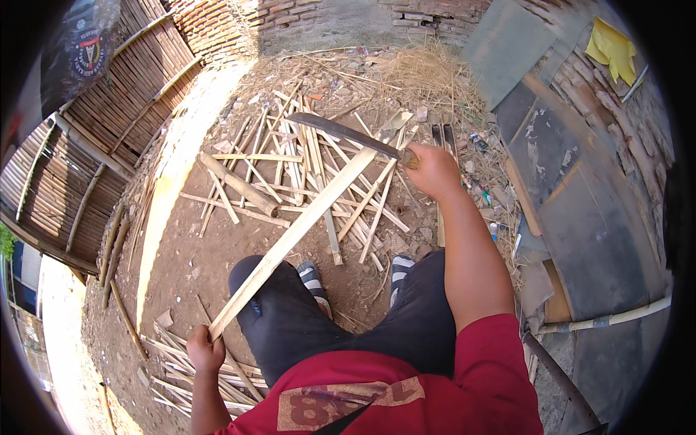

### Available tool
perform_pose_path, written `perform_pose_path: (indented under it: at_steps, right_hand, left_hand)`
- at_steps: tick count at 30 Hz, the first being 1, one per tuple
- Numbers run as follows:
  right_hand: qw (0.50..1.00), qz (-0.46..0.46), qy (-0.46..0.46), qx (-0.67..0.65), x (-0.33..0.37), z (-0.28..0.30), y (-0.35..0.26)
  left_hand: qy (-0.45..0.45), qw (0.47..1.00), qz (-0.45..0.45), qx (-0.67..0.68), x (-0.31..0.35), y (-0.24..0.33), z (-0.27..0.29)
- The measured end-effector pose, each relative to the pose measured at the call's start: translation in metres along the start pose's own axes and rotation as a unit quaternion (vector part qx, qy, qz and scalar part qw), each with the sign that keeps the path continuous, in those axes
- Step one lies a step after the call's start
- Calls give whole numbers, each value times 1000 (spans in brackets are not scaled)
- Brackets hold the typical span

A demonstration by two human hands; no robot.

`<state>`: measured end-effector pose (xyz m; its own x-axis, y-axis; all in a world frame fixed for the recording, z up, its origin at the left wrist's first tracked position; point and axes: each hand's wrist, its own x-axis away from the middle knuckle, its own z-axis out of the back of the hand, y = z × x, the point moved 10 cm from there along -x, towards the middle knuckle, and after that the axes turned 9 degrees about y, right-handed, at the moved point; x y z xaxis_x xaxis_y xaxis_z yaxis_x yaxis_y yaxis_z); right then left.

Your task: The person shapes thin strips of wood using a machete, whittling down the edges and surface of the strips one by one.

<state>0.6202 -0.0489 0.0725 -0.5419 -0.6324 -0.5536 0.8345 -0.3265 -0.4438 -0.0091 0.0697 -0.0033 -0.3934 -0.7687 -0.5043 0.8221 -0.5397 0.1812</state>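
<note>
My left hand (206,349) is closed around the near end of a long split bamboo strip (290,241). The pale strip slants up across my left thigh toward the right. In my right hand (433,171) is the wooden handle of a machete (346,133). Its dark curved blade points left, over the strip's far end; whether the edge touches the bamboo I cannot tell. Beyond my feet lies a loose pile of split bamboo sticks (279,168). More thin strips (210,373) lie beside my left forearm.
A short round bamboo log (243,185) lies left of the pile. Woven bamboo panels (94,145) stand at left, and a brick wall (217,25) rises at the back. Dark boards (580,210) and a yellow cloth (611,49) are on the right. Dry straw (428,76) covers ground behind.
</note>
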Motion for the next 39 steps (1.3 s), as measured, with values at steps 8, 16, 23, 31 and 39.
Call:
perform_pose_path:
  at_steps: [8, 16, 23, 31, 39]
  right_hand:
    - [999, -21, -14, -25, -5, -5, -7]
    - [1000, -8, -15, 2, 4, -3, -5]
    - [998, 54, -22, -18, -4, -12, -22]
    - [999, -18, -46, -1, 2, -11, -2]
    - [977, 141, -159, -12, 17, -30, -88]
  left_hand:
    - [16, 999, 23, 32, 0, -3, 16]
    - [11, 1000, 7, 14, 0, -1, 5]
    - [8, 998, 46, 36, -2, -6, 13]
    - [6, 1000, 9, 16, -5, 0, 11]
    - [17, 997, 58, 42, -11, 13, 13]
